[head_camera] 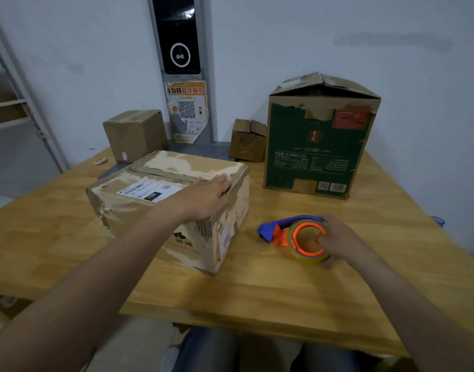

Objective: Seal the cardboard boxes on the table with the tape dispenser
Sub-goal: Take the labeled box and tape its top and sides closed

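While pressing the left hand [206,198] flat, fingers straight, on top of the nearest box [139,208], gripped the tape dispenser [280,230] on the counter [284,291] just beside it with curled fingers of the right hand [340,241]. Counted four boxes: nearest, taped cube [135,134], small box [248,142], tall green box [319,146]. Just one dispenser.

The tape dispenser [273,232] in my right grip [338,242] is blue and orange, and its tape roll [309,260] is yellowish round an orange hub. The nearest cardboard box [176,167] is tan with pale torn patches and a white label carrying a black block. The tall box [311,146] is dark green with a red panel. The bench [284,291] is light, streaked wood.
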A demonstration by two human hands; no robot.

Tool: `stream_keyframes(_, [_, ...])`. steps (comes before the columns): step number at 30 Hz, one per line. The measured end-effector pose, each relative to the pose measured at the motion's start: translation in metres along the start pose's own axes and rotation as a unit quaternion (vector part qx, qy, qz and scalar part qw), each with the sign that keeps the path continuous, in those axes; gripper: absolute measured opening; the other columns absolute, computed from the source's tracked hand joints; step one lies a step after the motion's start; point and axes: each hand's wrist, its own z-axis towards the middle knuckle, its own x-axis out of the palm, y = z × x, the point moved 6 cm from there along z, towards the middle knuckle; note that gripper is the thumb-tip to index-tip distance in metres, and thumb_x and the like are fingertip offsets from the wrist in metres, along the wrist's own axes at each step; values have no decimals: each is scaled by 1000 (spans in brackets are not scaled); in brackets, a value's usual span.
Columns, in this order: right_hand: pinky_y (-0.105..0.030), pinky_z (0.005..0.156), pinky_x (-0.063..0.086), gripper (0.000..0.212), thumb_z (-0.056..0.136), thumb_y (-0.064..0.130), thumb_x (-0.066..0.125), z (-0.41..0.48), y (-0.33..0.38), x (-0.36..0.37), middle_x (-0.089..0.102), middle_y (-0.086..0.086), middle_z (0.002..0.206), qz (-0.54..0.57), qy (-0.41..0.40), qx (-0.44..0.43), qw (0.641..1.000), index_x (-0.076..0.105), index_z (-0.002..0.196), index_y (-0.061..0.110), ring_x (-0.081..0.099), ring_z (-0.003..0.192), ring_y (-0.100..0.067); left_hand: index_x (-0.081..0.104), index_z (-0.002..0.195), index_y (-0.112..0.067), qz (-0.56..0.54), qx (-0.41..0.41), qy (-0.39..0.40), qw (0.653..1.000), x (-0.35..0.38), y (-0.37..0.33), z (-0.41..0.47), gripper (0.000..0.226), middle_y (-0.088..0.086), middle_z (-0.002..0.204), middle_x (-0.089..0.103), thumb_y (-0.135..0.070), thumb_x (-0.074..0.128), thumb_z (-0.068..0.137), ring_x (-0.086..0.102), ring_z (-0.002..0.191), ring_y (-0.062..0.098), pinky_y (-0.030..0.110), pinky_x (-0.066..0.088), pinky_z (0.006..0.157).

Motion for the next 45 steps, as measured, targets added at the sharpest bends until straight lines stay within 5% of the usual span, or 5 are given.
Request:
stream_keyframes(4, [-34, 47, 56, 39, 96, 20, 63, 9, -3, -8, 59, -7, 114, -65, -33, -5, 997, 51, 133, 22, 71, 67, -29, 42, 149, -12, 45, -17, -33, 998, -7, -5, -4, 47, 10, 159, 35, -32, 29, 109, 41, 142, 29, 49, 12, 124])
stream_keyframes(9, [-41, 94, 51, 50, 93, 46, 65, 12, 0, -16, 59, -6, 130, -151, -157, -103, 970, 53, 137, 27, 57, 118, -28, 55, 130, -15, 90, -27, -54, 994, -8, -6, -7, 39, 6, 127, 55, -33, 30, 106, 57, 118, 28, 50, 29, 112])
stream_keyframes(15, [-43, 108, 39, 99, 75, 66, 74, -6, 22, 17, 30, 3, 150, -238, 27, -167, 956, 27, 156, 34, 29, 136, -30, 43, 143, -9, 81, -38, -16, 996, -2, -10, -5, 45, 9, 143, 44, -30, 38, 104, 40, 137, 31, 51, 28, 116])
stream_keyframes(33, [-50, 109, 39, 107, 72, 61, 81, -13, -22, -48, 28, -7, 156, -236, -56, -2, 970, 26, 156, 23, 27, 142, -40, 21, 161, -16, 52, -3, 10, 999, -4, -31, -23, 55, 3, 169, 14, -28, 35, 109, 11, 156, 19, 49, 8, 125])
stream_keyframes(45, [-34, 122, 13, 49, 106, 44, 40, -90, 146, 3, 26, 15, 163, -176, -82, -399, 896, 37, 154, 33, 14, 152, -11, 4, 160, -39, 27, 176, 71, 981, 6, -28, -89, 59, -22, 165, -6, -34, 35, 110, -16, 149, -8, 43, -11, 123])
